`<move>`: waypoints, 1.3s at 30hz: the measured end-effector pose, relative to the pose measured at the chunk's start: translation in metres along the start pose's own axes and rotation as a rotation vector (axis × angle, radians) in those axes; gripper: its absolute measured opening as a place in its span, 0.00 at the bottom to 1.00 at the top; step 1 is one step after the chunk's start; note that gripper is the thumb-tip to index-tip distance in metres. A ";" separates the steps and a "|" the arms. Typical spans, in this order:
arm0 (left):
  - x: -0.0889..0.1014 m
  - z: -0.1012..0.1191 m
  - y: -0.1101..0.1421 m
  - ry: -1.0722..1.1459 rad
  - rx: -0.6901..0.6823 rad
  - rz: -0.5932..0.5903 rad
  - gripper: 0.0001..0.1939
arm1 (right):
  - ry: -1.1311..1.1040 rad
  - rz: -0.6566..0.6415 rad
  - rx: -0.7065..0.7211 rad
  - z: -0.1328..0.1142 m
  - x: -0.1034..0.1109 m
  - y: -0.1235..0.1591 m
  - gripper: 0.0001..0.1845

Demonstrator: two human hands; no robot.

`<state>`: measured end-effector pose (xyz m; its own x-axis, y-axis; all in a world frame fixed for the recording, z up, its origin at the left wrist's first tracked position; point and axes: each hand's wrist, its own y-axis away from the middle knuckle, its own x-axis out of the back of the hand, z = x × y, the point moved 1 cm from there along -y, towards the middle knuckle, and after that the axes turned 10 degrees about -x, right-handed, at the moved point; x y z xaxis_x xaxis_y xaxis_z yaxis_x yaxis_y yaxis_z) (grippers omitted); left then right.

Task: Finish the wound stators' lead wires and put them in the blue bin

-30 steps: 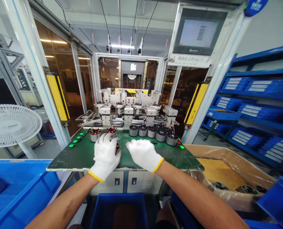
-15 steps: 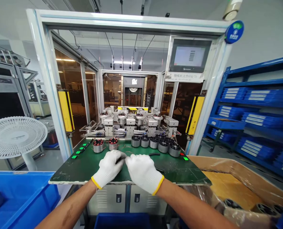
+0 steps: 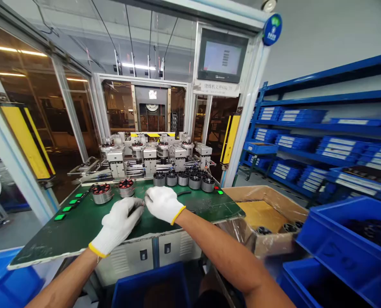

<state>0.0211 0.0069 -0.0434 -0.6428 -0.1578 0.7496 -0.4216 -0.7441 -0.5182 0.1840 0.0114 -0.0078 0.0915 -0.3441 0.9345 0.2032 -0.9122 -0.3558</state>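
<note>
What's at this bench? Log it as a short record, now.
left hand: white glove, curled over a dark item, mostly hidden
right hand: white glove, fingertips beside left hand
surface: green bench
on bench: two red-topped metal parts, row of metal cylinders
around: cardboard box, blue bins

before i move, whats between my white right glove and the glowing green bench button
In the head view, a curved black strip lies on the green bench top, between the white right glove and the glowing green button.
</note>
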 end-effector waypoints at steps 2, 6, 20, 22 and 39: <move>-0.001 0.000 -0.001 0.019 0.004 -0.002 0.13 | 0.008 -0.049 0.016 -0.001 -0.008 0.011 0.13; -0.005 0.000 -0.004 0.046 -0.027 0.023 0.11 | 0.014 -0.081 0.160 -0.014 0.000 0.041 0.16; -0.007 0.007 -0.002 -0.027 0.021 0.053 0.09 | -0.465 -0.347 0.029 0.008 -0.014 0.019 0.11; -0.011 0.006 -0.002 -0.048 0.004 0.066 0.09 | -1.003 -0.518 -0.020 0.011 -0.008 0.025 0.10; 0.045 -0.006 0.011 -0.407 -0.268 -0.422 0.40 | -2.119 -0.280 -0.623 0.042 -0.039 0.028 0.26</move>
<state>-0.0162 -0.0048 -0.0182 -0.1156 -0.1599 0.9803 -0.7642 -0.6161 -0.1906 0.2269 0.0087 -0.0550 0.8135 0.0471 -0.5797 0.1926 -0.9623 0.1922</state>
